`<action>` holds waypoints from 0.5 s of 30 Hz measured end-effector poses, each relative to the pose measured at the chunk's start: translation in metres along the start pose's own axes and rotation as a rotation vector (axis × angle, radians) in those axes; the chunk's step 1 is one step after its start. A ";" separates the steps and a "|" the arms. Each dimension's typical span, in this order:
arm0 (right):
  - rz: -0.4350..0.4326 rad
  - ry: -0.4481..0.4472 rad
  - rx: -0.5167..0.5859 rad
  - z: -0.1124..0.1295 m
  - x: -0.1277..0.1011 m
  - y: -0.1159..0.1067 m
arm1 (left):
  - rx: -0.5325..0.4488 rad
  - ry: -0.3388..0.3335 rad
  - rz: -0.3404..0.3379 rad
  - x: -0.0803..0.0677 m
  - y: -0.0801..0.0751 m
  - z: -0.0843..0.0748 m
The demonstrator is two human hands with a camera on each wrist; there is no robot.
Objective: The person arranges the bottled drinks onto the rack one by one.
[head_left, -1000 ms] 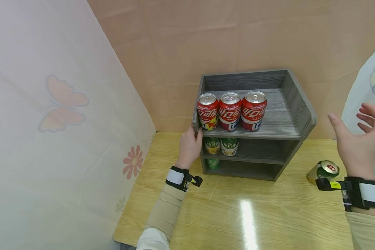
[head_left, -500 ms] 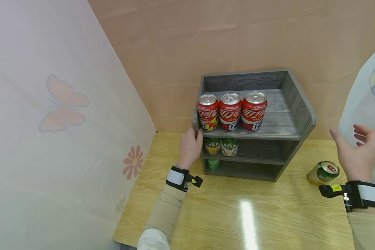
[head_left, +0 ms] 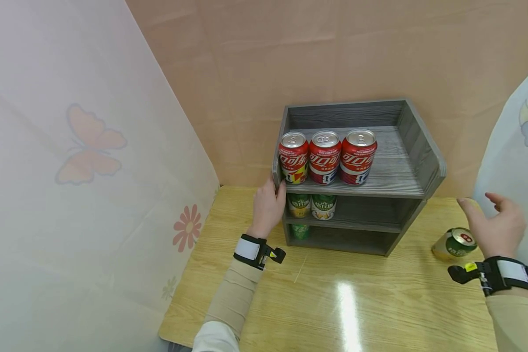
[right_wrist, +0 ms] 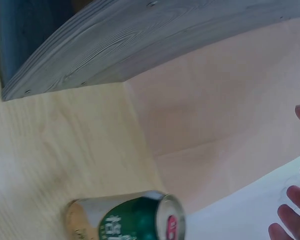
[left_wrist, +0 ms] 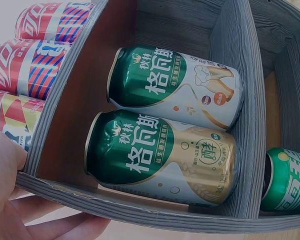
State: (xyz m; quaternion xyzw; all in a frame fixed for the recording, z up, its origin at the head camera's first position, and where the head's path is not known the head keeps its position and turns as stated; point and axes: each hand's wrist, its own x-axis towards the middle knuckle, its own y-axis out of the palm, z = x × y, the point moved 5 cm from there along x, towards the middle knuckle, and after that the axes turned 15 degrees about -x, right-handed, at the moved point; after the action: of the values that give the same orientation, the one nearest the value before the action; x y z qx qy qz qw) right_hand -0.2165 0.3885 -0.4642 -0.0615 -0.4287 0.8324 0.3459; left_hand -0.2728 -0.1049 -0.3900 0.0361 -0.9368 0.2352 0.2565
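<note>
The left hand (head_left: 267,205) grips the left front edge of the grey shelf (head_left: 405,176), while the right hand (head_left: 495,230), fingers spread and holding nothing, hovers just above the green can (head_left: 455,243) standing on the bench (head_left: 334,303) at 4 o'clock of the shelf, whose top tier carries three red cans (head_left: 325,156).

The shelf unit (head_left: 405,161) is positioned at the rear of the desk (head_left: 334,303). Three cans (head_left: 324,156) are seated on its top shelf; a single can (head_left: 455,243) is located to its right.
</note>
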 end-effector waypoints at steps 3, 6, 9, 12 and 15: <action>0.066 -0.033 -0.031 -0.007 0.003 0.008 | -0.005 -0.004 0.002 0.000 0.000 0.000; 0.153 -0.055 -0.061 -0.013 0.005 0.015 | -0.013 -0.007 0.003 0.000 0.000 0.001; 0.235 -0.077 -0.098 -0.018 0.006 0.020 | -0.017 -0.004 0.003 0.001 0.000 0.001; 0.287 -0.107 -0.125 -0.023 0.006 0.024 | -0.013 -0.002 0.005 0.001 0.000 0.001; 0.318 -0.124 -0.149 -0.030 0.008 0.027 | -0.007 0.003 0.004 0.001 0.000 0.001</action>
State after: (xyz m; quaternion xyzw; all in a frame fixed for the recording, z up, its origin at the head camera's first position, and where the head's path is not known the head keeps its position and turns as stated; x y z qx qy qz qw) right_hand -0.2242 0.4034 -0.5017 -0.1026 -0.4947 0.8446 0.1774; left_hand -0.2747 -0.1049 -0.3903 0.0330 -0.9373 0.2326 0.2574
